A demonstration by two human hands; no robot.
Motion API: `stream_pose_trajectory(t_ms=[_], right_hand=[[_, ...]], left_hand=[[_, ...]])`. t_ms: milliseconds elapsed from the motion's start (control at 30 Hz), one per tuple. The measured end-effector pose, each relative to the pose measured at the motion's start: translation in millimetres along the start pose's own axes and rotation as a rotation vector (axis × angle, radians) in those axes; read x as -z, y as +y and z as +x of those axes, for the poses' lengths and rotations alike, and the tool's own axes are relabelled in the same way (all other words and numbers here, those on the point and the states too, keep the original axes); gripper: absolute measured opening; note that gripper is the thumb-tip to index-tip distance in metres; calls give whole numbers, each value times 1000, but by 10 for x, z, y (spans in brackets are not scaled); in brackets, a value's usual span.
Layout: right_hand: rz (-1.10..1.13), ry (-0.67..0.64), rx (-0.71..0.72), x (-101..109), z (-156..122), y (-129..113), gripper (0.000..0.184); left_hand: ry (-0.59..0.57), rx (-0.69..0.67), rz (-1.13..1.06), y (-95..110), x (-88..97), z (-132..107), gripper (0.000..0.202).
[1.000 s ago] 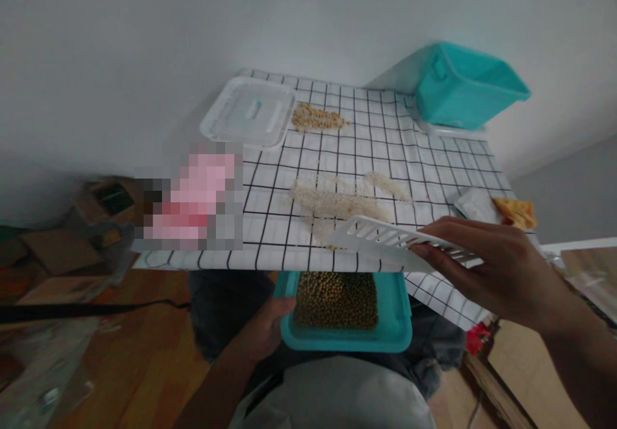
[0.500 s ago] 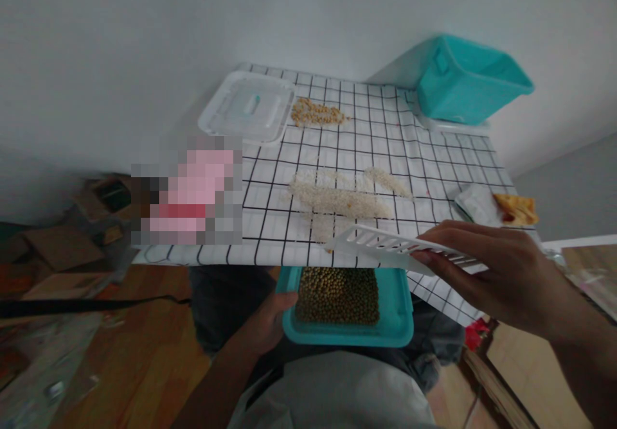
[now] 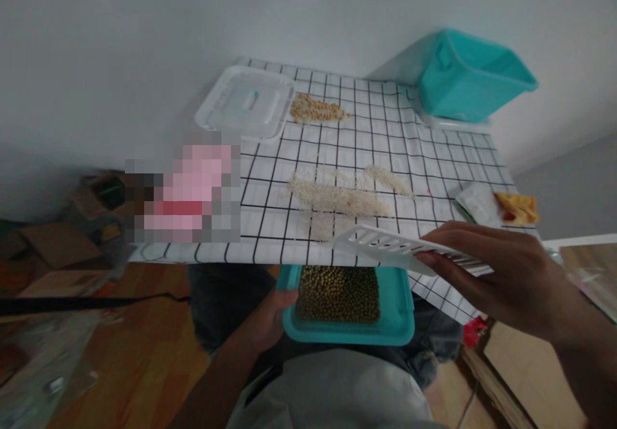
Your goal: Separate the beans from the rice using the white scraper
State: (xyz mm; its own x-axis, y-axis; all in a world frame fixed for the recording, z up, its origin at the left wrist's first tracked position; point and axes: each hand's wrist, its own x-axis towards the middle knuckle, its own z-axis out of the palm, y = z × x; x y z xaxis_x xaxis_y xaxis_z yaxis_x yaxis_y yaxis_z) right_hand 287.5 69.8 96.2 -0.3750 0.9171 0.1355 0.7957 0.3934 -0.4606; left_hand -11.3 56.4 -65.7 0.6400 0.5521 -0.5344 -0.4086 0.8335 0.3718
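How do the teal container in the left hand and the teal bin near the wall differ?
The teal container is held by the left hand, below the table's front edge; the teal bin stands untouched at the table's far right.
The container holds brownish-green beans, while only inner walls show in the bin.
Both are teal and open-topped.

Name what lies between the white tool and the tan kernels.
In the head view, pale grains, then bare cloth, lie between the white tool and the tan kernels.
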Motion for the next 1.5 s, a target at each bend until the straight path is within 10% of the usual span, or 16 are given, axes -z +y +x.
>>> stream_pose_trajectory(t_ms=[300,867,1500], right_hand=[[79,-63,6,-45,54,47,15],[82,-32,24,-121,1192,210,30],[-1,-80,-244,492,725,726,29]], left_hand=[[-22,9,-23,-57,121,22,36],[-4,-23,-28,-65,53,-22,48],[-53,-11,-38,-68,53,-14,48]])
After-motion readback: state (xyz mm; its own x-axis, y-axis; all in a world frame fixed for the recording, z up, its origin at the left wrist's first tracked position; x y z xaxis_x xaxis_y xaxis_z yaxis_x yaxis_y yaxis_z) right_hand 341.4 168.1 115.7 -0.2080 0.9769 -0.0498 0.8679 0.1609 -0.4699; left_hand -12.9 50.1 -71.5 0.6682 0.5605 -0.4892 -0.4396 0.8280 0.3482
